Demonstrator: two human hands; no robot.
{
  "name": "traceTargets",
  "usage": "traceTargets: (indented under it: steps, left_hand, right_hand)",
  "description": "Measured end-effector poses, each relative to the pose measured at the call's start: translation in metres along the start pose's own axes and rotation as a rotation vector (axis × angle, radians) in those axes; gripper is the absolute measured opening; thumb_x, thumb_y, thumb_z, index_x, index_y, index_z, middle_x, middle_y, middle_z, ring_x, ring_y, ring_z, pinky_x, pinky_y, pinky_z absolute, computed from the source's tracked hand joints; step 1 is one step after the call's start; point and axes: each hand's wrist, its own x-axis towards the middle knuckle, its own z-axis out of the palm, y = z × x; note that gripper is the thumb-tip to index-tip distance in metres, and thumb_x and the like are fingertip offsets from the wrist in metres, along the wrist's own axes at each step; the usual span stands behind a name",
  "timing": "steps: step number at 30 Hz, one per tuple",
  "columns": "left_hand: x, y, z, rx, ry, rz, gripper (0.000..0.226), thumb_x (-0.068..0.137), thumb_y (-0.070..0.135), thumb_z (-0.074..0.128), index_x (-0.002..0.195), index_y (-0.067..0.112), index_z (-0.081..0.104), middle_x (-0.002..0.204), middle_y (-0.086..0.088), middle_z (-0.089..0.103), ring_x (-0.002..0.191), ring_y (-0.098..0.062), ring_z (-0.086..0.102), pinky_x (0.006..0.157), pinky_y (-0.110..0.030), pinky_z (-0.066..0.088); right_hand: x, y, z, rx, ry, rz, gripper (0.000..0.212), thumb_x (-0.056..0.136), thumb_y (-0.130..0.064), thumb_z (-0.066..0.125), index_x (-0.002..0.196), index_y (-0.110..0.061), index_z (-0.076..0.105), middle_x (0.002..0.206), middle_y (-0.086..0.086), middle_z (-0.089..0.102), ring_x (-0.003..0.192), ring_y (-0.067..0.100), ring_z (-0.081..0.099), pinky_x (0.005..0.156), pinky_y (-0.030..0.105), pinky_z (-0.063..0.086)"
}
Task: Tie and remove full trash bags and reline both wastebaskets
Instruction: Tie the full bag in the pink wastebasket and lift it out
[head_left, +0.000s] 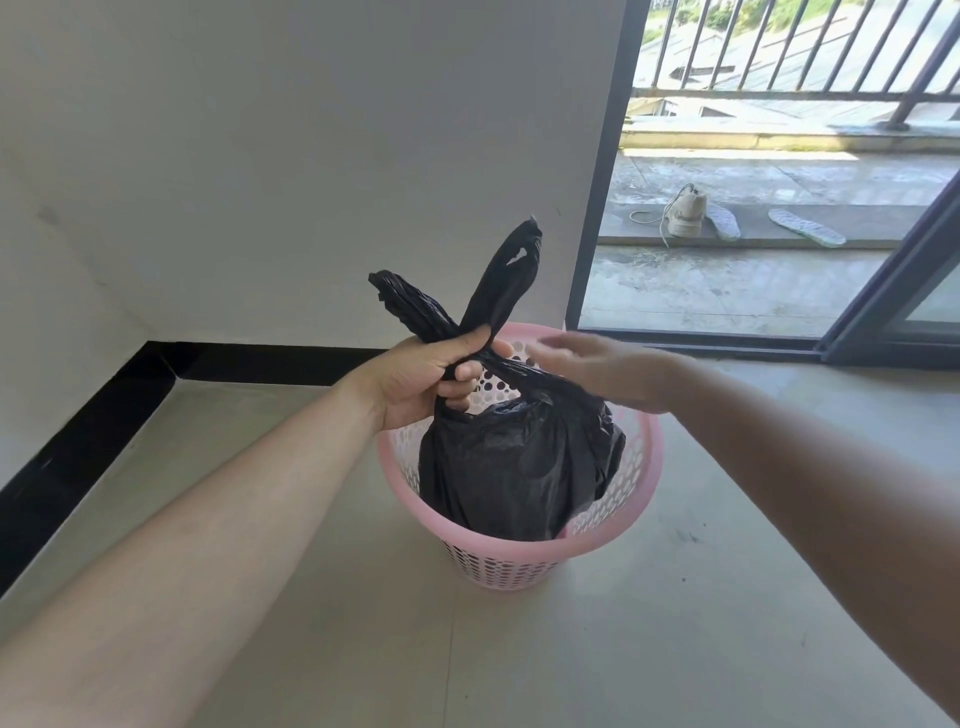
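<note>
From the head camera, the left hand (431, 376) is curled tight round the gathered neck of a black, crinkled plastic trash bag (509, 467). Two twisted ends (511, 275) of the bag cross at the fist and stick up above it, one long and leaning right, the other shorter and leaning left. Just right of the grip, the right hand (602, 374) hovers with fingers straight and spread, holding nothing; it is blurred, and whether it touches the plastic cannot be told.

Below the grip the bag hangs bulging and full, its lower body inside a pink, round, perforated plastic wastebasket (519, 545), with a gap between bag and rim on the left and right sides. The basket stands on a pale smooth floor (623, 623), which lies bare all round it.

Behind the grip rises a white wall (311, 156) with a black skirting (249, 361). Up and right of it, a dark-framed sliding door (597, 208) opens onto a balcony with a beige shoe (685, 213), a loose insole (805, 226) and a metal railing (831, 52).
</note>
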Motion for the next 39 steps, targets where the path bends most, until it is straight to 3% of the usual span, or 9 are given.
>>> traceTargets:
  steps: [4,10,14,21,24,27,31,36,39]
  left_hand:
    - [-0.001,0.000,-0.004,0.013,0.008,-0.012,0.036,0.097,0.040,0.058,0.112,0.009,0.072,0.059,0.007,0.040,0.048,-0.009,0.027,0.057,-0.025,0.029]
    - [0.002,-0.002,-0.005,-0.055,0.023,0.018,0.039,0.096,0.037,0.060,0.117,0.005,0.067,0.069,0.005,0.053,0.048,-0.006,0.034,0.056,-0.021,0.035]
    - [0.001,-0.005,-0.010,-0.188,0.071,0.065,0.034,0.092,0.037,0.062,0.111,0.009,0.069,0.092,-0.002,0.073,0.053,-0.005,0.050,0.054,-0.018,0.042]
    - [0.007,-0.007,-0.012,-0.265,0.124,0.104,0.019,0.100,0.012,0.051,0.110,0.007,0.066,0.102,-0.009,0.071,0.059,-0.008,0.059,0.053,-0.019,0.041]
    - [0.008,-0.003,-0.012,-0.216,0.151,0.101,0.022,0.097,0.003,0.048,0.107,0.007,0.067,0.083,-0.002,0.066,0.050,-0.009,0.045,0.054,-0.022,0.038]
    - [0.002,-0.001,-0.017,-0.205,0.144,0.092,0.024,0.096,0.000,0.045,0.104,0.007,0.066,0.074,-0.001,0.059,0.048,-0.010,0.037,0.053,-0.023,0.037]
    - [-0.002,0.000,-0.013,-0.173,0.129,0.092,0.024,0.097,-0.001,0.044,0.103,0.007,0.066,0.074,-0.002,0.058,0.049,-0.010,0.036,0.053,-0.023,0.036]
    - [-0.003,0.002,-0.014,-0.042,0.122,0.057,0.024,0.097,-0.001,0.048,0.111,0.004,0.067,0.081,-0.005,0.064,0.049,-0.009,0.040,0.055,-0.021,0.040]
    - [-0.004,0.004,-0.017,0.078,0.154,-0.014,0.025,0.097,-0.001,0.052,0.117,0.002,0.066,0.084,-0.007,0.068,0.049,-0.009,0.045,0.056,-0.020,0.046]
  right_hand:
    - [-0.005,-0.035,-0.008,0.194,0.223,-0.211,0.106,0.066,-0.092,0.047,0.154,-0.038,0.022,0.137,-0.012,0.050,0.110,0.008,0.060,0.090,0.032,0.053]
    - [0.003,-0.075,-0.004,0.301,0.623,-0.390,0.016,0.089,-0.041,0.071,0.089,-0.025,0.075,0.058,-0.013,0.066,0.050,-0.002,0.055,0.055,0.011,0.047]
    - [-0.004,-0.059,-0.002,0.500,0.578,-0.239,0.015,0.086,-0.029,0.077,0.090,-0.014,0.076,0.074,0.004,0.074,0.062,0.008,0.067,0.070,0.021,0.058]
    - [-0.018,-0.036,0.001,0.372,-0.029,0.099,0.035,0.079,-0.026,0.082,0.104,-0.004,0.073,0.087,0.006,0.073,0.072,0.011,0.068,0.066,0.019,0.055]
    - [-0.010,-0.035,0.007,0.171,0.176,0.057,0.026,0.084,-0.049,0.073,0.090,-0.024,0.078,0.085,-0.002,0.068,0.070,0.008,0.058,0.063,0.022,0.045]
    - [0.003,-0.032,0.007,0.293,0.362,-0.003,0.026,0.096,-0.033,0.060,0.116,-0.021,0.071,0.103,-0.003,0.064,0.088,0.011,0.057,0.077,0.023,0.044]
    - [0.010,-0.028,0.016,0.194,0.207,-0.058,0.051,0.085,-0.025,0.068,0.135,-0.028,0.059,0.127,-0.009,0.063,0.119,0.014,0.057,0.102,0.030,0.043]
    - [0.018,-0.023,0.038,-0.104,0.154,-0.132,0.015,0.090,-0.033,0.066,0.103,-0.028,0.072,0.094,-0.005,0.073,0.088,0.016,0.069,0.080,0.031,0.054]
    - [0.024,-0.021,0.033,-0.228,0.247,-0.076,0.017,0.092,-0.034,0.061,0.088,-0.021,0.071,0.070,-0.002,0.062,0.066,0.016,0.058,0.059,0.028,0.041]
